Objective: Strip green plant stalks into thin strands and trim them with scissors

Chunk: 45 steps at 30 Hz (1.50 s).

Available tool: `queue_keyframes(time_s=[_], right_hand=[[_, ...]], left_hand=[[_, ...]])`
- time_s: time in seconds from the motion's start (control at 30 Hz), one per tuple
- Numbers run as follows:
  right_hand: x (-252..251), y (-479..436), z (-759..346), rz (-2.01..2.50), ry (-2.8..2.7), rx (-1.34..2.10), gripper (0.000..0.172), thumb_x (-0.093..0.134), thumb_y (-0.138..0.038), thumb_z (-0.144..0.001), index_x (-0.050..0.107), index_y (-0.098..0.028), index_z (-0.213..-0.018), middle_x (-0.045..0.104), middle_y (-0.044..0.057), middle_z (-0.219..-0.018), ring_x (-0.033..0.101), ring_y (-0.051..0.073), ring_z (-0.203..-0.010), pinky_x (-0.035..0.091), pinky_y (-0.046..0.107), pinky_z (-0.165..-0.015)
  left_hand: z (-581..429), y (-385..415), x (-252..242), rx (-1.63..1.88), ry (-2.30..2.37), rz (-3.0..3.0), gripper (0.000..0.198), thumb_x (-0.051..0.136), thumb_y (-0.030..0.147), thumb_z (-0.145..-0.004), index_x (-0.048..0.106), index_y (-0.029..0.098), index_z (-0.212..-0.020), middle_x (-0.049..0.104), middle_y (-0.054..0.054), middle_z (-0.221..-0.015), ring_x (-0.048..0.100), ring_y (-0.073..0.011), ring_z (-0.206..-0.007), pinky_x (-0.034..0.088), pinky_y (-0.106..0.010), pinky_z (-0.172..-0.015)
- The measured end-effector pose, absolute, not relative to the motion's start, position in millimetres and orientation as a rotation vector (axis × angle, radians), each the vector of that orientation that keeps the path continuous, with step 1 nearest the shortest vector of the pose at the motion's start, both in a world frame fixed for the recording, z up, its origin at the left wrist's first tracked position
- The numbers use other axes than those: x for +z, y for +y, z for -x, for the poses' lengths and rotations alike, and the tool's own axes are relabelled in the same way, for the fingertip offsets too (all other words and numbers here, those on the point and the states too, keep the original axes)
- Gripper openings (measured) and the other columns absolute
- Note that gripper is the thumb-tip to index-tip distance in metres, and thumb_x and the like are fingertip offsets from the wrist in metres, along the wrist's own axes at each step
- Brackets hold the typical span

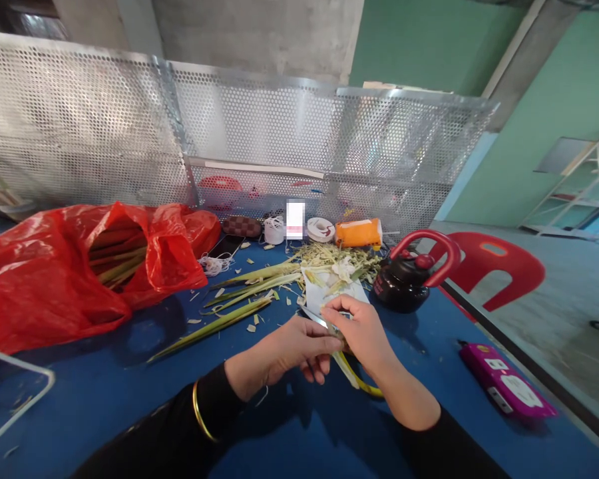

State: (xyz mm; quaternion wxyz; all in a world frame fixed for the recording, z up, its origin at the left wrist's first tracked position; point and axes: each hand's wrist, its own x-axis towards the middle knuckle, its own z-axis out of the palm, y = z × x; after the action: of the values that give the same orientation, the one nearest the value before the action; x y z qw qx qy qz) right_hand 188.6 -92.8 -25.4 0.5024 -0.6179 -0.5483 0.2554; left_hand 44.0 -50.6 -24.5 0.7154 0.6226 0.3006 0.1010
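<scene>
My left hand (299,349) is closed, its thumb and fingers pinched at the base of a pale yellow-green plant strip (348,371). The strip hangs below both hands and curves right. Close against it, my right hand (358,329) is closed too, fingertips bent round a thin silver blade (313,317) that points up and left. The blade's handle is hidden by my fingers. Just beyond lies a white sheet (319,293) with peeled scraps on it. Long green stalks (219,326) lie to the left, and a heap of shredded fibre (324,256) sits behind the sheet.
A red plastic bag (44,279) of stalks stands at left. Behind are a checked pouch (242,227), white string (273,231), a tape roll (320,229) and an orange packet (358,233). A black kettle (402,285) and purple box (506,382) stand right, near a red chair (499,263).
</scene>
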Motion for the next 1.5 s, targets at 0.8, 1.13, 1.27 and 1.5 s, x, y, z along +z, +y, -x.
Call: queue_keyframes(time_s=[0.8,1.13,1.27,1.5], right_hand=[[-34,-88,-190,1.426,-1.042,0.690,0.019,0.067,-0.034,-0.071,0.057,-0.019,-0.064,0.054,-0.004,-0.053,0.050,0.014,-0.053,0.040,0.026,-0.054],[-26,-107,-187,1.438,-1.307,-0.113,0.013,0.054,-0.031,-0.086,0.059,-0.022,-0.078,0.063,0.006,-0.077,0.056,0.022,-0.078,0.042,0.033,-0.079],[-32,-107,-172,1.495,-1.532,0.301,0.021,0.057,-0.036,-0.085,0.063,-0.021,-0.072,0.065,0.004,-0.073,0.057,0.021,-0.072,0.042,0.030,-0.069],[-47,-98,-163,1.412,-1.245,0.768,0.026,0.058,-0.041,-0.082,0.069,-0.017,-0.078,0.067,0.005,-0.074,0.057,0.022,-0.073,0.044,0.030,-0.067]], left_hand=[[-49,-50,-25,0.398,0.824,-1.284,0.024,0.068,0.036,-0.067,0.068,0.012,-0.063,0.064,-0.003,-0.050,0.056,-0.0115,-0.044,0.040,-0.021,-0.046],[-45,-38,-24,0.830,0.819,-0.931,0.042,0.073,0.044,-0.067,0.071,0.012,-0.094,0.072,-0.007,-0.071,0.067,-0.0164,-0.072,0.049,-0.024,-0.067],[-45,-37,-22,0.865,0.703,-0.906,0.032,0.079,0.036,-0.061,0.073,0.010,-0.078,0.072,-0.009,-0.075,0.065,-0.0164,-0.073,0.048,-0.024,-0.072],[-50,-41,-31,0.833,0.685,-1.048,0.025,0.073,0.031,-0.067,0.074,0.009,-0.080,0.071,-0.008,-0.073,0.062,-0.0159,-0.072,0.045,-0.024,-0.070]])
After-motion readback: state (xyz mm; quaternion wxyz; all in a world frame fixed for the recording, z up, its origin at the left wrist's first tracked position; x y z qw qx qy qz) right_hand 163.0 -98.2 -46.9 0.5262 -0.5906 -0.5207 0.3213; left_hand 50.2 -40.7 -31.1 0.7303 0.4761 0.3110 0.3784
